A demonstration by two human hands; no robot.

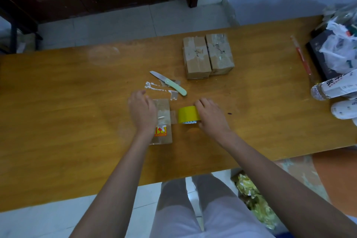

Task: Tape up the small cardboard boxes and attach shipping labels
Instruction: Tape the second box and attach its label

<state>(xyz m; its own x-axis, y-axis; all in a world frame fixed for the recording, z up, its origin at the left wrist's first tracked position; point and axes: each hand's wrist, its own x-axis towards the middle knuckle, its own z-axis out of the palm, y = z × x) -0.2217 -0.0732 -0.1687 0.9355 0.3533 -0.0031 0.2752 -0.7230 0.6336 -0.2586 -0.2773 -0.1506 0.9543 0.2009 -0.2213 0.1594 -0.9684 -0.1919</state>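
Pressing down on a small cardboard box (161,121) near the middle of the frame, the left hand (142,114) lies flat on the box's left side, with its fingers reaching toward the far edge. The box rests on a wooden table (67,102) and carries a red-and-yellow sticker (161,132) near its lower end. Just right of the box, the right hand (210,117) curls its fingers over the top of a yellow tape roll (187,115) standing on edge; a clear strip of tape (172,120) runs from the roll onto the box.

Above the hands lies a knife with a pale green handle (168,83), its blade pointing to the upper left, resting among white scraps of torn tape and paper (154,87). Higher up and to the right, two taped cardboard boxes (207,55) sit side by side, touching. At the right edge of the frame are white plastic bags (340,50), a dark box (320,58) and a clear bottle lying on its side (334,88).
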